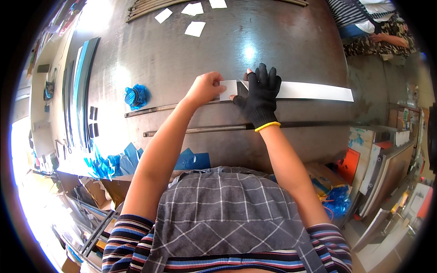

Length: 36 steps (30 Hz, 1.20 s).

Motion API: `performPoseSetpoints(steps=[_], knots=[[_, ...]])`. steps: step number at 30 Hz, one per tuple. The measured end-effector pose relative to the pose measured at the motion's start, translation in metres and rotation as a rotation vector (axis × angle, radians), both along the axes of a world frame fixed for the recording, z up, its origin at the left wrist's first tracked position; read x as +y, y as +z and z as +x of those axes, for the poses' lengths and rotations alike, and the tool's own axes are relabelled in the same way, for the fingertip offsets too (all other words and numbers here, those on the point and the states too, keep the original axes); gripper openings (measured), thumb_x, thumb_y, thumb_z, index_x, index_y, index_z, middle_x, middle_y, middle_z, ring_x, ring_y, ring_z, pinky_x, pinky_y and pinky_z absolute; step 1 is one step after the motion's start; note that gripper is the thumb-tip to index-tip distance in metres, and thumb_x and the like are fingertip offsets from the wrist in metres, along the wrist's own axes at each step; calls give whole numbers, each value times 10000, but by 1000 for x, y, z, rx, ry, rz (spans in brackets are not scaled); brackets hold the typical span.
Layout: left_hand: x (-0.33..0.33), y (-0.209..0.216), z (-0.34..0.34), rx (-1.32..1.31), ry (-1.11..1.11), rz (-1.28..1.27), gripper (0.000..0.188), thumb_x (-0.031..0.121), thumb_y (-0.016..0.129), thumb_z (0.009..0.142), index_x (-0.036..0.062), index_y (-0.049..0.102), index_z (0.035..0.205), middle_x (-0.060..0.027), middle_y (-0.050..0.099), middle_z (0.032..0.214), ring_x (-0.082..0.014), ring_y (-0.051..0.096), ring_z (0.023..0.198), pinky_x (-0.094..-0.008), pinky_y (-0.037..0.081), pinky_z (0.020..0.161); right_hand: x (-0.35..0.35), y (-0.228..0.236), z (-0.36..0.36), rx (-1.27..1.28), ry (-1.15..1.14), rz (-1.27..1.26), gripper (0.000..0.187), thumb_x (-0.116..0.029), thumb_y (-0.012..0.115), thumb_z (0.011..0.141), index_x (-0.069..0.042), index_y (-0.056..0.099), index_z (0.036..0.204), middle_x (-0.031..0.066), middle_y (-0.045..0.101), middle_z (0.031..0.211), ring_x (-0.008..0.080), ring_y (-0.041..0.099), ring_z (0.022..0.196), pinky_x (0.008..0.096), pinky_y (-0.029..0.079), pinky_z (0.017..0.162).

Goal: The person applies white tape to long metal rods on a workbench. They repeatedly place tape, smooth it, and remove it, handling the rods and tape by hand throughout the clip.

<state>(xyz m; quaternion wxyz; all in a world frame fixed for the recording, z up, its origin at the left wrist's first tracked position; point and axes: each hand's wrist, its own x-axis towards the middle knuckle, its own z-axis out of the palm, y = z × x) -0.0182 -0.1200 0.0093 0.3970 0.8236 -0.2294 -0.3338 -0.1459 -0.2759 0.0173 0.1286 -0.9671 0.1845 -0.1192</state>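
Observation:
My bare left hand is closed, with thumb and fingers pinching the left edge of a small white rectangular piece. Beside it, my right hand wears a black glove with a yellow cuff; a couple of bare fingertips show. Its fingers are spread over the left end of a long white strip, and its thumb points toward the small piece. A pale pointed corner stands up between the two hands. The strip lies along a dark metal bar, and a second bar runs parallel, nearer my body.
Several white pieces lie at the table's far side near a stack of rods. A blue-wrapped roll sits left of my hands. Long strips line the left edge. Another person is at the far right.

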Motion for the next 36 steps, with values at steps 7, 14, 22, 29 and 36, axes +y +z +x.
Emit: performPoseSetpoints(steps=[7,14,22,29,36], knots=[[2,14,-19,-358,28,129,300,235,769,795,63,663,1017,-77,645,854,-248,629,784,-372,515,723,0,-3,-2,-12,-2,17,868,-479,889,591,-130,532,1301,189,423,1415,423,338,1333,584,246,1117],[68,17,-38,-663,-67,131,293,279,796,766,86,677,951,-64,640,929,-284,608,931,-399,510,833,3,-4,-3,-174,-12,41,861,-447,866,650,-114,491,1350,211,405,1444,473,313,1351,609,235,1122],[87,-10,-32,-748,-59,-63,197,197,802,745,110,660,851,-41,600,871,-288,571,857,-408,506,779,53,-7,55,-366,313,-51,732,-374,774,775,-20,483,1345,248,394,1446,466,345,1338,592,306,1114],[87,-13,-36,-740,-46,-79,210,188,810,728,106,640,820,-40,607,852,-289,580,834,-408,507,751,59,-6,55,-187,380,22,693,-397,768,762,10,521,1267,218,454,1381,429,379,1305,571,317,1104],[88,-7,-34,-754,-55,-107,198,197,801,741,113,642,826,-32,599,861,-281,575,843,-405,505,754,56,-15,56,-225,362,16,677,-422,725,797,17,530,1274,226,470,1363,438,389,1317,535,335,1108]])
